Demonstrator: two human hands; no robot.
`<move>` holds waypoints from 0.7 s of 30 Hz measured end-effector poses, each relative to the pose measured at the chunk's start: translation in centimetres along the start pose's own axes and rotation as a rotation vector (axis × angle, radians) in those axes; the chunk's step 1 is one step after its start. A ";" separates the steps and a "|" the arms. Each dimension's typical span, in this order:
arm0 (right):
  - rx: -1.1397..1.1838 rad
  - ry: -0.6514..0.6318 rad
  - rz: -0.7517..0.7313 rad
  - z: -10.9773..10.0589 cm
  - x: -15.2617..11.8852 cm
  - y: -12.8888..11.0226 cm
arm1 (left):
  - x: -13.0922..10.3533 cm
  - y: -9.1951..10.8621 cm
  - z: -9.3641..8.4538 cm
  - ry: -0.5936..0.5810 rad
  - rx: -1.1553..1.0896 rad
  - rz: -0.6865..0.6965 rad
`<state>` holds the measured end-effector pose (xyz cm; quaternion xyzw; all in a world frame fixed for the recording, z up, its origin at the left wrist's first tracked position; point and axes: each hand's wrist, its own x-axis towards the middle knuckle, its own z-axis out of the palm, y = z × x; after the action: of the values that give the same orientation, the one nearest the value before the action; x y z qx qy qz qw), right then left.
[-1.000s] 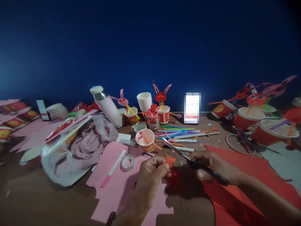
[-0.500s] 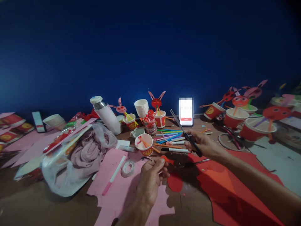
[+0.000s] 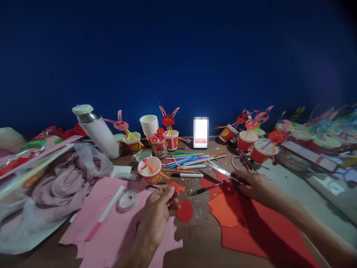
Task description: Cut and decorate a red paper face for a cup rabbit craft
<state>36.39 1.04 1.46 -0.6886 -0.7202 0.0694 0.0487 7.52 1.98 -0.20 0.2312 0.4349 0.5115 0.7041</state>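
**Ana:** While the left hand [image 3: 157,212] is pinched shut on that small orange cut-out [image 3: 176,187], where does the other hand sit?

**Ben:** Off to the right and a little farther back. The right hand [image 3: 255,184] lies low on the red paper sheet [image 3: 251,230], its fingers curled around the handles of the scissors [image 3: 226,173].

**Ana:** Which way do the scissors run?

**Ben:** Their long axis slants from the right hand up and to the left, so the blade tips point toward the felt pens [image 3: 189,159] fanned out on the worktop [image 3: 200,242]. The blades look nearly flat over the worktop; I cannot tell whether they are parted.

**Ana:** And the cut-out against that grip?

**Ben:** It sticks out above the thumb and forefinger tips, leaning right, toward the scissors. The two are apart, with a black pen [image 3: 205,188] lying on the worktop between them.

**Ana:** Anything nearer the left hand?

**Ben:** A red paper disc [image 3: 185,211] lies flat just beside the knuckles, to the right, below the cut-out. A roll of clear tape [image 3: 126,200] sits to the left on the pink paper [image 3: 111,227], and a red paper cup [image 3: 150,170] with orange sticks in it stands just behind the hand.

**Ana:** So which hand is closer to the disc?

**Ben:** The left, clearly; the right is well apart from it.
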 end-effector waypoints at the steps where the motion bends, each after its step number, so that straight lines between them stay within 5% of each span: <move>1: -0.036 -0.002 0.018 0.2 -0.3 0.6 | -0.1 0.0 0.1 -0.003 0.003 0.001; 6: -0.180 -0.044 0.126 1.1 -1.4 1.9 | -0.5 -0.1 0.5 -0.020 0.024 0.004; 14: -0.282 -0.122 0.160 1.3 -1.6 0.3 | -0.8 -0.1 0.5 -0.032 0.039 0.013; 21: -0.186 -0.026 0.125 0.8 -1.1 0.2 | -0.7 -0.4 0.3 -0.019 0.046 0.035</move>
<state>36.52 -0.04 0.64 -0.7328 -0.6797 0.0141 -0.0293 7.96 1.18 -0.08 0.2596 0.4358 0.5114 0.6936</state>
